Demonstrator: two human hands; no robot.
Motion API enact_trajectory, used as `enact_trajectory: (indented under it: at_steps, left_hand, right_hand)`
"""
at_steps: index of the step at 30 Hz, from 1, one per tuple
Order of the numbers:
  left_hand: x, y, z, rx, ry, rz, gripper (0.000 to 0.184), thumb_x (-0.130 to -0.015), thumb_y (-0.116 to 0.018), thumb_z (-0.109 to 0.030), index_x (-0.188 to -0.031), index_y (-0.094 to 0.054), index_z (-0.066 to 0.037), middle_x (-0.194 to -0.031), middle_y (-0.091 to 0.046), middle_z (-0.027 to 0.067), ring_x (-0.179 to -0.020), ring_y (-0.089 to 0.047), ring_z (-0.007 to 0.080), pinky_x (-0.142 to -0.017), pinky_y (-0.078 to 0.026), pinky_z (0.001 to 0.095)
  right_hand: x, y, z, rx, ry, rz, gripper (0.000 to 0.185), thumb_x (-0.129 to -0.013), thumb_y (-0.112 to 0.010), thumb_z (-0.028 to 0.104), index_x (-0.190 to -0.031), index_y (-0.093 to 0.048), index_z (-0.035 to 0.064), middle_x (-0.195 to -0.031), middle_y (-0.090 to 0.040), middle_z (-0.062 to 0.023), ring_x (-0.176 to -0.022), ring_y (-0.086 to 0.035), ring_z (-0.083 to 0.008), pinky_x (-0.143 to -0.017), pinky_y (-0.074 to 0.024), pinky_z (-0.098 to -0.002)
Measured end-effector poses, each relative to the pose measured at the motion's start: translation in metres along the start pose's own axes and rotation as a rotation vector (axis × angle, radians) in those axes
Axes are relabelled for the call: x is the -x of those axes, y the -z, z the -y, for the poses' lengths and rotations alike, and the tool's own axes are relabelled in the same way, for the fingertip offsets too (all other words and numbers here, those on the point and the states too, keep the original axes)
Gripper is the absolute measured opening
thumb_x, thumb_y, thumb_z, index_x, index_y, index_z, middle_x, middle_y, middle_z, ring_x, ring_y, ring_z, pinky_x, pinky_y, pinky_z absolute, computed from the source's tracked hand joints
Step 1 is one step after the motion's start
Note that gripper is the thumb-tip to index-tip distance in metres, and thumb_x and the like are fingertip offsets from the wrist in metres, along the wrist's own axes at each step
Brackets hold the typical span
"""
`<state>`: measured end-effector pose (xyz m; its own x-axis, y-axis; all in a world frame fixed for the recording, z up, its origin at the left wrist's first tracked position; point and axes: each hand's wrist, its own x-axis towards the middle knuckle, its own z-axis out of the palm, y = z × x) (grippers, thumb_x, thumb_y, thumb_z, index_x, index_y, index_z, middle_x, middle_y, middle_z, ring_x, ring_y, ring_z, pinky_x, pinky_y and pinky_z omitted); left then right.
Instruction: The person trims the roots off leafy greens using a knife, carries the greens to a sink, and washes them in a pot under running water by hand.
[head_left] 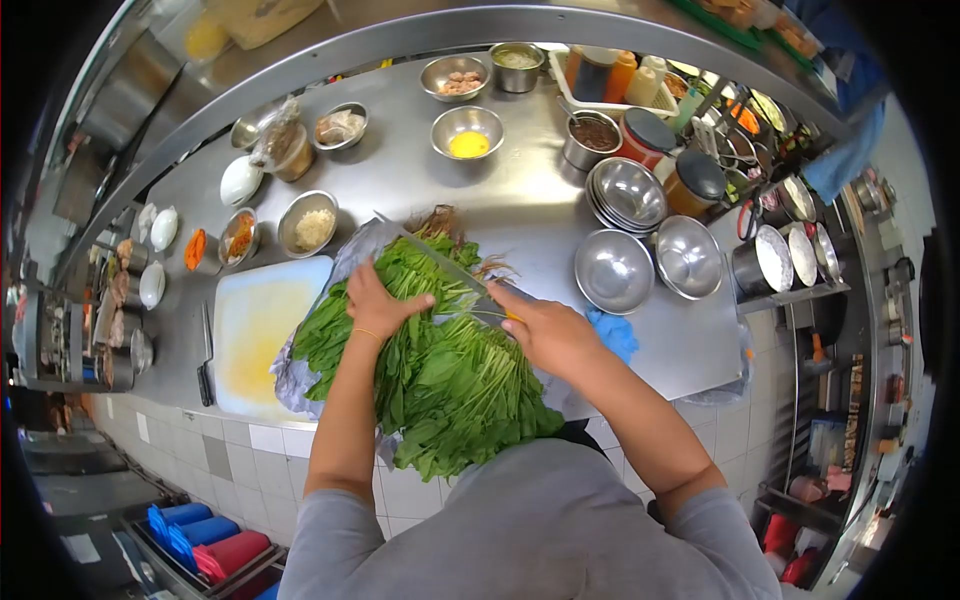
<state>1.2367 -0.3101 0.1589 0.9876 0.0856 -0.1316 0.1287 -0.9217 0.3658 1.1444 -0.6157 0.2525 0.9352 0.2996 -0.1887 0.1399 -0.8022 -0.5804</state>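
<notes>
A large heap of leafy greens (455,385) lies on crumpled paper at the table's front edge, some leaves hanging over it. My left hand (380,303) rests on the upper left of the heap, thumb spread wide from the fingers. In my right hand (550,330) is a knife (440,258), gripped by its handle, a bit of yellow showing by the fingers. Its long blade slants up and left across the stems. Brownish roots (440,220) sit beyond the blade. Whether the edge is cutting into the stems I cannot tell.
Left of the greens lies a stained white cutting board (245,330), with another knife (206,350) beside it. Steel bowls (614,270) stand at the right near a blue cloth-like piece (612,333). Farther back are a bowl with egg yolk (467,133) and a sauce pot (591,140).
</notes>
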Motion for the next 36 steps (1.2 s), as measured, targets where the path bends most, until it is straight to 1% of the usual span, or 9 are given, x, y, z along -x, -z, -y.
enact_trajectory:
  at_steps: [3, 6, 10, 14, 16, 22, 28, 30, 36]
  left_hand:
    - [-0.029, 0.014, -0.024, 0.142, -0.147, -0.281, 0.150, -0.052, -0.096, -0.070, -0.167, -0.021, -0.009, -0.167, -0.029, 0.0280, -0.156, -0.027, 0.0458, -0.123, -0.025, 0.0650]
    - [-0.034, 0.033, -0.096, -0.275, -0.102, 0.123, 0.163, -0.051, -0.094, -0.075, -0.174, -0.002, -0.022, -0.175, -0.011, 0.0308, -0.160, -0.013, 0.0562, -0.123, -0.018, 0.0758]
    - [-0.062, -0.002, -0.107, -0.464, -0.016, 0.348, 0.163, -0.050, -0.095, -0.073, -0.174, 0.003, -0.030, -0.176, -0.008, 0.0298, -0.156, -0.022, 0.0587, -0.118, -0.019, 0.0817]
    - [-0.079, -0.009, -0.090, -0.411, 0.043, 0.396, 0.149, -0.058, -0.095, -0.061, -0.173, -0.004, -0.037, -0.173, -0.020, 0.0273, -0.150, -0.040, 0.0533, -0.115, -0.025, 0.0827]
    - [-0.081, -0.007, -0.083, -0.438, 0.034, 0.398, 0.142, -0.061, -0.095, -0.057, -0.172, -0.008, -0.039, -0.171, -0.027, 0.0258, -0.147, -0.046, 0.0508, -0.115, -0.027, 0.0823]
    - [-0.077, -0.011, -0.078, -0.432, -0.132, 0.302, 0.122, -0.064, -0.092, -0.048, -0.167, -0.029, -0.038, -0.155, -0.052, 0.0194, -0.137, -0.058, 0.0445, -0.112, -0.033, 0.0820]
    - [-0.107, -0.032, -0.048, -0.364, -0.211, 0.135, 0.103, -0.067, -0.088, -0.044, -0.159, -0.045, -0.025, -0.126, -0.073, 0.0199, -0.121, -0.069, 0.0412, -0.107, -0.053, 0.0567]
    - [-0.121, -0.029, -0.029, 0.048, -0.165, 0.043, 0.089, -0.069, -0.087, -0.035, -0.148, -0.056, -0.007, -0.130, -0.073, 0.0226, -0.118, -0.071, 0.0371, -0.108, -0.052, 0.0530]
    - [-0.133, -0.003, 0.017, 0.760, -0.224, -0.003, 0.053, -0.073, -0.085, -0.013, -0.121, -0.069, 0.001, -0.109, -0.077, 0.0104, -0.097, -0.072, 0.0212, -0.088, -0.058, 0.0358]
  right_hand:
    - [0.038, 0.011, -0.016, -0.122, -0.007, -0.148, 0.060, -0.105, -0.065, 0.023, -0.162, -0.045, 0.0251, -0.103, -0.074, -0.0223, -0.096, -0.071, -0.0424, -0.082, -0.0546, -0.0503]
    - [0.074, 0.007, -0.037, -0.193, -0.042, -0.297, 0.061, -0.104, -0.066, 0.019, -0.162, -0.047, 0.0226, -0.110, -0.074, -0.0230, -0.097, -0.070, -0.0430, -0.084, -0.0552, -0.0493]
    - [0.130, 0.001, -0.066, -0.248, -0.211, -0.422, 0.059, -0.103, -0.066, 0.014, -0.160, -0.050, 0.0199, -0.115, -0.074, -0.0242, -0.096, -0.071, -0.0443, -0.085, -0.0566, -0.0456]
    - [0.198, -0.011, -0.089, -0.171, -0.282, -0.512, 0.059, -0.104, -0.065, 0.013, -0.160, -0.050, 0.0171, -0.111, -0.075, -0.0232, -0.092, -0.073, -0.0413, -0.085, -0.0565, -0.0416]
    - [0.226, -0.023, -0.099, -0.189, -0.358, -0.562, 0.058, -0.106, -0.061, 0.009, -0.162, -0.047, 0.0131, -0.102, -0.075, -0.0205, -0.088, -0.073, -0.0305, -0.085, -0.0556, -0.0362]
    - [0.273, -0.044, -0.103, -0.223, -0.624, -0.551, 0.058, -0.106, -0.060, 0.008, -0.162, -0.046, 0.0088, -0.091, -0.071, -0.0208, -0.078, -0.068, -0.0308, -0.075, -0.0531, -0.0357]
    - [0.282, -0.062, -0.107, -0.208, -0.570, -0.663, 0.058, -0.106, -0.059, 0.007, -0.162, -0.046, 0.0095, -0.095, -0.072, -0.0216, -0.078, -0.069, -0.0324, -0.075, -0.0528, -0.0363]
    - [0.283, -0.061, -0.104, -0.194, -0.520, -0.686, 0.058, -0.105, -0.059, 0.006, -0.162, -0.046, 0.0093, -0.097, -0.072, -0.0221, -0.080, -0.069, -0.0328, -0.076, -0.0534, -0.0366]
    - [0.298, -0.071, -0.103, -0.124, -0.404, -0.740, 0.057, -0.106, -0.060, 0.006, -0.161, -0.047, 0.0072, -0.106, -0.073, -0.0224, -0.088, -0.072, -0.0348, -0.082, -0.0555, -0.0373]
